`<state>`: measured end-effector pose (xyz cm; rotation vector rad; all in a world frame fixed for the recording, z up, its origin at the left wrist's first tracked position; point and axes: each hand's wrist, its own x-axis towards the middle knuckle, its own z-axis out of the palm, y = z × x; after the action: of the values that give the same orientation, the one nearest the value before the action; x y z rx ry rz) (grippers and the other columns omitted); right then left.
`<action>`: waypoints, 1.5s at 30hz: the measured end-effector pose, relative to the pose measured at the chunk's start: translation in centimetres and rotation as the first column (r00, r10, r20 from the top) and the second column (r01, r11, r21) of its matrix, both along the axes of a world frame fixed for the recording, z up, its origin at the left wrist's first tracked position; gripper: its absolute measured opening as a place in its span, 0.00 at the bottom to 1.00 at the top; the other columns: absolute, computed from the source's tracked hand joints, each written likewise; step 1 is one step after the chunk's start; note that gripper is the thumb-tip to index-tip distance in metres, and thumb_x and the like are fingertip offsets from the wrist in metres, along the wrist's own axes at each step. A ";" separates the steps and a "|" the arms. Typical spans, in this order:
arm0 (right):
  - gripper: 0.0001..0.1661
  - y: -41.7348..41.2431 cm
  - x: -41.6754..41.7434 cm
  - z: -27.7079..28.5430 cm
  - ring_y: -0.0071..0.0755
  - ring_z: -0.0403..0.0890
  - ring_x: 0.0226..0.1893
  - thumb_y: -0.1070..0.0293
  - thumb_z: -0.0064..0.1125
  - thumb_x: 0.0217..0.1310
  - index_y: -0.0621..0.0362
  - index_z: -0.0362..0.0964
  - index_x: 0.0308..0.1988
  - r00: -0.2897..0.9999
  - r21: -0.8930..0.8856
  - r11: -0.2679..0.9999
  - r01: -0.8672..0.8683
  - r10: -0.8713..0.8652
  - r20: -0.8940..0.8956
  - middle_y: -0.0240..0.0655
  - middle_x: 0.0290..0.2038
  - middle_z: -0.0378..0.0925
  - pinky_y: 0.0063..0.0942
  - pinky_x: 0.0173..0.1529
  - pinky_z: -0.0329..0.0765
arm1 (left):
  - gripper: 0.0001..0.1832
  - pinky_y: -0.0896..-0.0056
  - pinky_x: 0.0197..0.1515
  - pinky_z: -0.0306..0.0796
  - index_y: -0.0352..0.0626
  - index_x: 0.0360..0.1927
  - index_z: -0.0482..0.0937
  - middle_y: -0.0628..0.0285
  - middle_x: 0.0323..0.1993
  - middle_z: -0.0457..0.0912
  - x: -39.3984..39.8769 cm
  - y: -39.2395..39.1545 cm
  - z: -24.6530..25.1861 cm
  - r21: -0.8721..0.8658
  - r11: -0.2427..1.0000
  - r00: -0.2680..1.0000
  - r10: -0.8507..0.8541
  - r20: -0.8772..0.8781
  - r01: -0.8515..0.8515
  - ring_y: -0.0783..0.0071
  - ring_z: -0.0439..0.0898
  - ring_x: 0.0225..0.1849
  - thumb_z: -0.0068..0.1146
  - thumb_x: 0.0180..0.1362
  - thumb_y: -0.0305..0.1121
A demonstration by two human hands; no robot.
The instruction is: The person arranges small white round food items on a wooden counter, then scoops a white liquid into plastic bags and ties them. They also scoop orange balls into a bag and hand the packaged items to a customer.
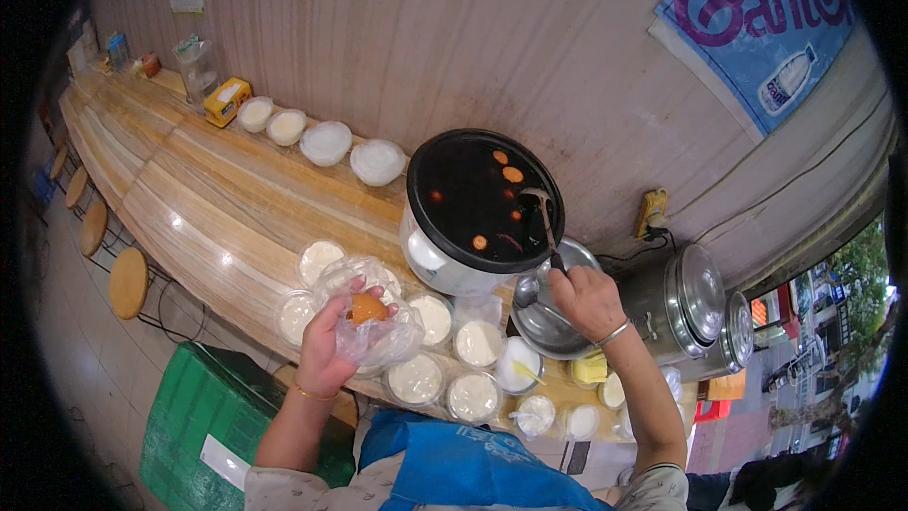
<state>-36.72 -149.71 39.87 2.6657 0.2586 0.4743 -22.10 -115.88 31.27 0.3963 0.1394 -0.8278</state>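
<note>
A brown egg (pixel 368 308) lies in a clear plastic bag (pixel 383 341) on my left hand (pixel 333 341), palm up with curled fingers, above several lidded bowls of white food. My right hand (pixel 585 301) grips the dark handle of a metal ladle (pixel 546 220), whose head rests in the dark liquid of a large round pot (pixel 433 238). Several brown eggs (pixel 513 174) float in that liquid. Below my right hand lies a wide metal basin (pixel 543 333) with another metal spoon head (pixel 526 291) in it.
White bowls (pixel 325 143) and a yellow tissue box (pixel 228 102) line the wall side of the wooden counter (pixel 213 177). Lidded steel pots (pixel 699 294) stand right, below a power strip (pixel 651 213). A yellow spoon stands in a bowl of white granules (pixel 518 367). A green bin (pixel 206 404) and stools (pixel 128 284) are left.
</note>
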 end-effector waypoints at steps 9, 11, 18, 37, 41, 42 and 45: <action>0.12 -0.4 1.5 -2.7 0.42 0.79 0.26 0.69 0.58 0.58 0.60 0.73 0.42 0.924 0.739 0.670 0.069 -0.322 0.206 0.41 0.28 0.77 0.34 0.32 0.76 | 0.18 0.43 0.62 0.63 0.45 0.56 0.66 0.50 0.51 0.71 -0.4 -0.1 -0.2 -0.066 0.996 0.998 -0.053 -0.021 0.052 0.43 0.70 0.56 0.36 0.69 0.41; 0.12 -0.6 2.1 -3.3 0.33 0.78 0.23 0.68 0.54 0.63 0.61 0.72 0.44 0.895 0.902 0.430 0.026 -0.413 0.171 0.39 0.27 0.78 0.26 0.31 0.75 | 0.18 0.43 0.62 0.63 0.45 0.56 0.66 0.50 0.50 0.72 -0.5 -0.4 -0.1 -0.058 0.997 0.998 -0.060 -0.035 0.058 0.43 0.70 0.56 0.37 0.69 0.42; 0.11 0.8 3.4 -1.7 0.20 0.75 0.20 0.67 0.50 0.67 0.62 0.69 0.45 0.865 0.964 -0.208 -0.166 -0.500 0.042 0.34 0.25 0.77 0.17 0.24 0.72 | 0.19 0.43 0.62 0.63 0.47 0.60 0.65 0.51 0.47 0.75 -1.1 -1.5 0.0 -0.085 0.995 0.994 -0.056 -0.097 0.048 0.46 0.70 0.57 0.38 0.69 0.42; 0.15 0.5 1.6 -1.2 0.37 0.79 0.27 0.71 0.58 0.58 0.58 0.71 0.47 0.968 0.718 0.696 -0.014 -0.170 0.184 0.41 0.30 0.78 0.26 0.33 0.76 | 0.23 0.44 0.65 0.60 0.45 0.64 0.60 0.47 0.61 0.67 -2.4 -4.5 0.3 -0.139 0.974 0.976 -0.195 -0.095 0.181 0.45 0.66 0.62 0.30 0.71 0.44; 0.16 1.8 0.5 0.6 0.44 0.76 0.25 0.73 0.63 0.50 0.57 0.72 0.42 0.980 0.430 0.902 -0.043 -0.046 0.193 0.40 0.25 0.72 0.36 0.30 0.74 | 0.23 0.45 0.65 0.60 0.45 0.65 0.59 0.47 0.61 0.66 -2.6 -4.3 -0.1 -0.108 0.979 0.980 -0.182 -0.083 0.172 0.45 0.66 0.62 0.29 0.72 0.44; 0.16 1.7 -0.2 0.7 0.44 0.76 0.25 0.73 0.63 0.50 0.57 0.72 0.42 0.981 0.462 0.886 -0.040 -0.053 0.187 0.40 0.25 0.72 0.37 0.29 0.74 | 0.23 0.45 0.65 0.60 0.45 0.65 0.59 0.48 0.62 0.66 -2.6 -4.3 0.0 -0.107 0.980 0.980 -0.179 -0.091 0.169 0.46 0.66 0.62 0.29 0.72 0.44; 0.16 1.8 -1.8 1.1 0.46 0.77 0.26 0.74 0.62 0.51 0.58 0.72 0.43 0.986 0.564 0.826 -0.006 -0.089 0.140 0.44 0.29 0.74 0.36 0.30 0.73 | 0.24 0.46 0.65 0.61 0.44 0.65 0.59 0.48 0.62 0.66 -2.7 -4.4 0.2 -0.112 0.978 0.980 -0.185 -0.079 0.176 0.46 0.66 0.63 0.30 0.72 0.45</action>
<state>-38.49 -147.89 40.99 3.1699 0.0020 0.8641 -24.79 -120.29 31.47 0.2759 0.1439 -1.0284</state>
